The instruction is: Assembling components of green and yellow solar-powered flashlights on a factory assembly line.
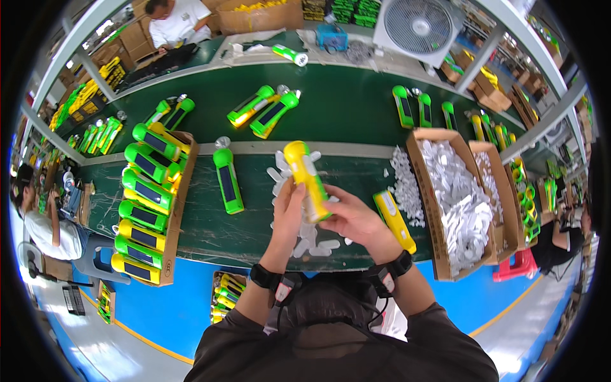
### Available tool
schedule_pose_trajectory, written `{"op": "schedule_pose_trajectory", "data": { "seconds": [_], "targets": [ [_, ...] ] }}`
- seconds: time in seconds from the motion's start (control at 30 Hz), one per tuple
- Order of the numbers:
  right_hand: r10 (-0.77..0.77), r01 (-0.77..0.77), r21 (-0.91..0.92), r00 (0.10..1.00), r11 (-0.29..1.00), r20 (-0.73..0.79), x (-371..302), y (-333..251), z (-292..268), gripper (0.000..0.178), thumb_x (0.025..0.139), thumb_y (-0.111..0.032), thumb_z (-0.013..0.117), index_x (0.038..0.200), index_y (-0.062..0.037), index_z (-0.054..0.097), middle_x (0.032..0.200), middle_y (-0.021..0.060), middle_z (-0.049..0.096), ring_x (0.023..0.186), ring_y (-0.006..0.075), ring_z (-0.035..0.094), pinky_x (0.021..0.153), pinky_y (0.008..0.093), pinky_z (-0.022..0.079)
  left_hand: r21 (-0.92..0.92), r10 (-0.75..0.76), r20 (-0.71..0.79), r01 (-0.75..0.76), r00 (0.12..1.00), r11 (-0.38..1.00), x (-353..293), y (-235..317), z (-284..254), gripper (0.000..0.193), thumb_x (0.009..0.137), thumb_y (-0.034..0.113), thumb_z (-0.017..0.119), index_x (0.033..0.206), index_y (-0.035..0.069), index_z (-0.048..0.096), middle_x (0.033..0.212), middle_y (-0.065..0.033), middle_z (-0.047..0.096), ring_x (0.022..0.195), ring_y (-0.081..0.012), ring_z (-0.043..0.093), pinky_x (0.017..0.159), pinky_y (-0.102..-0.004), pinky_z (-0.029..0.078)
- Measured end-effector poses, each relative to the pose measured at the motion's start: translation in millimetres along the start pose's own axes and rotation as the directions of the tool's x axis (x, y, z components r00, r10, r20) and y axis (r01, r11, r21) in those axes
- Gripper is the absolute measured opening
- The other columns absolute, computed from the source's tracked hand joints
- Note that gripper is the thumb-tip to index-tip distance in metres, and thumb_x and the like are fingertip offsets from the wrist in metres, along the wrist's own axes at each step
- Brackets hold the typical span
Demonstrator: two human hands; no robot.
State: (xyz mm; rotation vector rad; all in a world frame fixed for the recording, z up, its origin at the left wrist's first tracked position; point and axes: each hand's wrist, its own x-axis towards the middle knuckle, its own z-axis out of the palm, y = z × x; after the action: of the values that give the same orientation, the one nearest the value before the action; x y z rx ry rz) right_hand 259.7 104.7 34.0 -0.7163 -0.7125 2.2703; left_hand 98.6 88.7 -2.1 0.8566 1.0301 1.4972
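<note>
A yellow and green flashlight (pixel 299 159) is held upright over the bench between my two hands, slightly blurred. My left hand (pixel 287 213) closes on its left side, and my right hand (pixel 354 218) grips its lower end from the right. Beneath them, translucent white plastic pieces (pixel 309 246) lie scattered on the dark green bench (pixel 210 239). To the left lies a green flashlight with a dark solar panel (pixel 227 181). A yellow flashlight body with green edging (pixel 396 223) rests just right of my right hand.
A cardboard box (pixel 180 213) of flashlights stands left. On the right, a box (pixel 440 272) holds white plastic parts, beside a heap of small clear pieces (pixel 407 188). Several flashlights lie on the green belt (pixel 344 105) beyond. A fan (pixel 420 27) and a co-worker (pixel 178 22) are farther back.
</note>
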Motion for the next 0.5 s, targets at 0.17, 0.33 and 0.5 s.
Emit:
{"op": "schedule_pose_trajectory", "data": {
  "seconds": [0.17, 0.33, 0.5],
  "targets": [
    [-0.491, 0.294, -0.587, 0.846, 0.755, -0.207, 52.9, -66.6, -55.1, 0.066, 0.078, -0.011, 0.074, 0.134, 0.0018, 0.041, 0.108, 0.0147, 0.062, 0.090, 0.0229, 0.065, 0.068, 0.0328, 0.056, 0.023, -0.079, -0.099, 0.082, 0.992, 0.996, -15.7, 9.3, -36.3, 0.050, 0.095, 0.028, 0.052, 0.133, -0.003, 0.042, 0.119, -0.0122, 0.059, 0.107, -0.0172, 0.056, 0.088, -0.0298, 0.044],
    [-0.807, -0.231, -0.906, 0.412, 0.356, -0.422, 127.4, -153.9, -131.7, 0.070, 0.061, -0.028, 0.080, 0.119, 0.0011, 0.056, 0.097, 0.0179, 0.068, 0.093, 0.0268, 0.067, 0.079, 0.0363, 0.055, -0.041, -0.124, -0.119, 0.119, 0.985, 0.992, -40.6, 14.5, -68.6, 0.041, 0.096, 0.022, 0.050, 0.129, -0.002, 0.046, 0.115, -0.0116, 0.059, 0.102, -0.0177, 0.057, 0.085, -0.0297, 0.044],
    [-0.874, -0.491, -0.851, 0.313, 0.187, -0.372, 160.2, -147.9, -157.1, 0.059, 0.065, -0.027, 0.076, 0.116, -0.0076, 0.055, 0.101, 0.0178, 0.067, 0.098, 0.0356, 0.064, 0.088, 0.0437, 0.050, -0.122, -0.131, -0.194, 0.109, 0.972, 0.987, -66.8, 31.6, -90.3, 0.033, 0.097, 0.015, 0.045, 0.127, 0.000, 0.048, 0.113, -0.0101, 0.058, 0.100, -0.0186, 0.058, 0.085, -0.0320, 0.046]
  ]
}}
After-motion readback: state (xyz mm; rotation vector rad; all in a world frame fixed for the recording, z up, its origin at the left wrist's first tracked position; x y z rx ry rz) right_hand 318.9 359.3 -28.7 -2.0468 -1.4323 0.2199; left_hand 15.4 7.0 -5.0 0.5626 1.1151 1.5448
